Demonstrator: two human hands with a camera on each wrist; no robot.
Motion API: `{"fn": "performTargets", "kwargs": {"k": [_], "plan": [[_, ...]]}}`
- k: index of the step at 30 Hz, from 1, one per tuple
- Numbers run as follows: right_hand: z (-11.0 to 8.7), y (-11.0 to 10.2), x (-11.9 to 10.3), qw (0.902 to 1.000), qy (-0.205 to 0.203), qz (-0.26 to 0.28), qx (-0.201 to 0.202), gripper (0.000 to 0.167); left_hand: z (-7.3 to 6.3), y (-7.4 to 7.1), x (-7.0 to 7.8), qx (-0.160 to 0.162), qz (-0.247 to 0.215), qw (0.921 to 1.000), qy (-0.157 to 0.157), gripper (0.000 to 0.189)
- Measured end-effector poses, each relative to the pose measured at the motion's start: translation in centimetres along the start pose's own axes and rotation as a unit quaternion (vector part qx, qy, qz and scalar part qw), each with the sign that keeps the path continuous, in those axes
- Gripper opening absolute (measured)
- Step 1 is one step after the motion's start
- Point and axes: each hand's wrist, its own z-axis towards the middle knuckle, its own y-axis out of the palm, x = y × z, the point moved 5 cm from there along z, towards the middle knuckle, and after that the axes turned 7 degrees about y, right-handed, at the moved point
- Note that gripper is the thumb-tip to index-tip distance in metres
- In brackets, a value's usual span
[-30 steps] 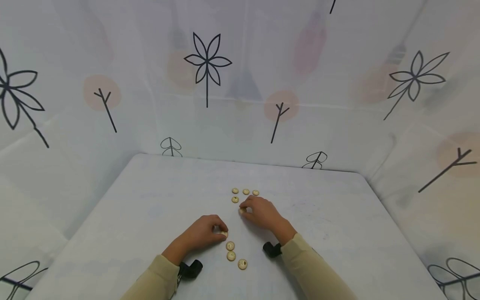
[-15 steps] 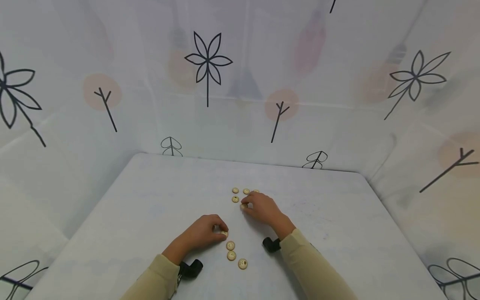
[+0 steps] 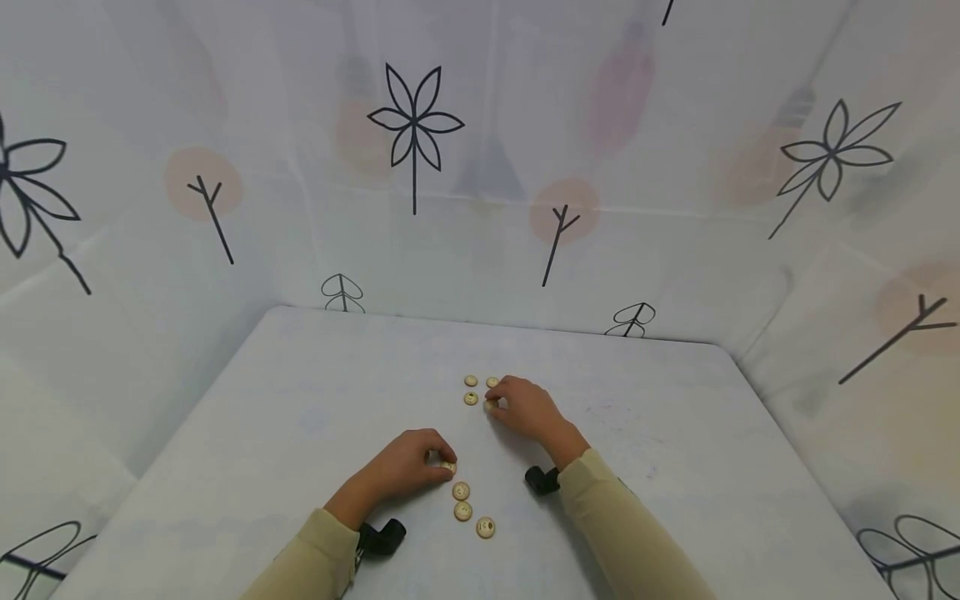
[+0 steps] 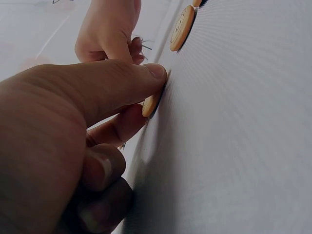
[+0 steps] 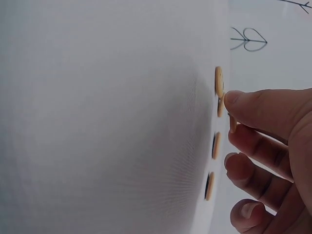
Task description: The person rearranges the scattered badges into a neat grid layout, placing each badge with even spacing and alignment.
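My right hand (image 3: 525, 410) pinches a small round wooden disc (image 3: 491, 406) between thumb and fingers, low over the white table. Beside it to the left lies another disc (image 3: 471, 398), and just behind are two more, a left one (image 3: 471, 381) and a right one (image 3: 492, 382), partly overlapped by the fingertips. Closer to the front, my left hand (image 3: 411, 460) grips a wooden disc (image 4: 151, 104) by its edge, right at the tabletop. A disc with a printed line drawing (image 4: 182, 28) lies close by that hand in the left wrist view.
Two discs almost in line, a far one (image 3: 461, 491) and a near one (image 3: 462, 511), lie in front of my left hand. A third (image 3: 486, 527) sits to their right. Patterned white cloth (image 3: 480, 250) surrounds the table (image 3: 322, 358) at the back and sides.
My right hand has moved a little toward the back of the table with its disc. It now hides the rightmost disc of the back row. The left hand stays put.
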Motion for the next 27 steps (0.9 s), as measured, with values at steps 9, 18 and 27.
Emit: {"fn": "performTargets", "kwargs": {"k": [9, 18, 27], "plan": [[0.6, 0.0, 0.3, 0.9998, 0.017, 0.008, -0.006, 0.023, -0.1, -0.1, 0.0, 0.002, -0.006, 1.0, 0.002, 0.014], [1.1, 0.3, 0.6, 0.9993, 0.033, 0.011, -0.017, 0.022, -0.1, -0.1, 0.0, -0.001, -0.004, 1.0, -0.003, 0.014], [1.3, 0.2, 0.6, 0.999, 0.039, 0.009, -0.023, 0.021, -0.2, 0.0, 0.0, -0.002, -0.009, 0.9999, -0.012, 0.014]]}}
